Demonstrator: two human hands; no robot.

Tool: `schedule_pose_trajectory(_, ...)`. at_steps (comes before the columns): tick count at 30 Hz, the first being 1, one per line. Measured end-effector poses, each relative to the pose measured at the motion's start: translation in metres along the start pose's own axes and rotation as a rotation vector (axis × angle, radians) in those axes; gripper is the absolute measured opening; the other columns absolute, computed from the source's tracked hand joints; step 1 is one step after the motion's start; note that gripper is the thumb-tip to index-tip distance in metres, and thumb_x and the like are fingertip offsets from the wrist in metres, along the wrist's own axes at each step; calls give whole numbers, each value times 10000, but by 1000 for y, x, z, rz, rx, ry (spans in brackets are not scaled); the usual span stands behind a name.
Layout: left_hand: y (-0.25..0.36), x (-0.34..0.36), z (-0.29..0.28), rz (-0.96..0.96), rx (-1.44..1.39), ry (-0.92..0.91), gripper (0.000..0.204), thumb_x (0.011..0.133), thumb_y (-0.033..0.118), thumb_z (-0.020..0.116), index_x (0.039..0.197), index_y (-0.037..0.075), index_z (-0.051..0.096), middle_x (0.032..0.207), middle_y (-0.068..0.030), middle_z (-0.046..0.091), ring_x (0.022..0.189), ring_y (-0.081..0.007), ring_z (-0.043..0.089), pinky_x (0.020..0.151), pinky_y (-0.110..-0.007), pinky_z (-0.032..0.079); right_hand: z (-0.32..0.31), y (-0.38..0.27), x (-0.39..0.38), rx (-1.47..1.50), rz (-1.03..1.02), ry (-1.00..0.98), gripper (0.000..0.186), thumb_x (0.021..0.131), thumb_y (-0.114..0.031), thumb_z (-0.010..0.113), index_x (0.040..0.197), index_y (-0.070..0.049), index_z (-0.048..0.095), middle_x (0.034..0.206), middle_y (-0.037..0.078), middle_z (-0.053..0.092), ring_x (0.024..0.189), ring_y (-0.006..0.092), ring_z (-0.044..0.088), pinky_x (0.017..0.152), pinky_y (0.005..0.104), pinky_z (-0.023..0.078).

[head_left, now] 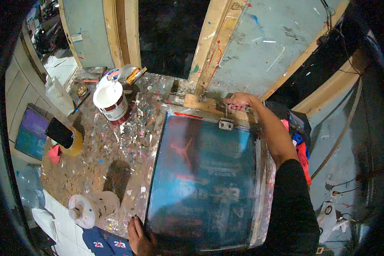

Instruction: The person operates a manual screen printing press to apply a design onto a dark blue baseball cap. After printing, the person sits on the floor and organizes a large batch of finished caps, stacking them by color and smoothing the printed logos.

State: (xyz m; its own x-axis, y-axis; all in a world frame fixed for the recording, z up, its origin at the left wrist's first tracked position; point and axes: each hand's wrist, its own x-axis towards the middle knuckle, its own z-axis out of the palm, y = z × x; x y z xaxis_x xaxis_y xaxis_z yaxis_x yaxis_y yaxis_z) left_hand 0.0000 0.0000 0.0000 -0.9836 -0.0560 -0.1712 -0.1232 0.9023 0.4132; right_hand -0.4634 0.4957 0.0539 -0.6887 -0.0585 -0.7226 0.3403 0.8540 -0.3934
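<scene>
A screen-printing frame [200, 170] with dark blue-green mesh lies on the paint-spattered table [128, 147]. Faint lettering and a reddish figure show in its mesh. At the far edge, a metal hinge clamp [226, 124] grips the frame beside a wooden block [196, 102]. My right hand [242, 101] reaches across the frame's right side, its fingers curled round the upper part of that clamp; they partly hide what they hold. Down at the frame's near left corner rests my left hand [140, 238], fingers stretched out against the table edge, holding nothing.
A white paint bucket [111, 102] stands at the far left. Nearer are a black phone [60, 132] against a yellow container [74, 144], and a stained cylindrical container [96, 208]. Navy printed fabric [99, 242] hangs low left. Coloured cloths [302, 155] are piled right, beside hanging cables [341, 128].
</scene>
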Motion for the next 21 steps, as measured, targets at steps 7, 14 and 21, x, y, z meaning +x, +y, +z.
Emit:
schedule_pose_trajectory(7,10,22,-27,58,-109,-36,747,823,153,620,1457,-18,264,1357,-303,421,1253,-468,412,1044,-501,365,1,-4,6,129,-55,39,607,826,-631,651,695,-41,586,525,-23,429,369,97,345,354,276,231)
schedule_pose_trajectory(14,6,17,-18,76,-102,2,731,814,124,616,1444,-26,278,1316,-306,447,1212,-476,438,1035,-497,374,-3,0,24,-138,-23,154,558,861,-571,627,610,-79,547,497,0,440,354,117,384,342,305,280)
schedule_pose_trajectory(21,11,19,-29,124,-37,72,649,824,132,607,1399,-32,355,1311,-294,460,1214,-460,448,1030,-508,385,-13,6,58,-524,-23,84,461,893,-497,546,637,-115,582,499,16,454,383,162,449,372,356,392)
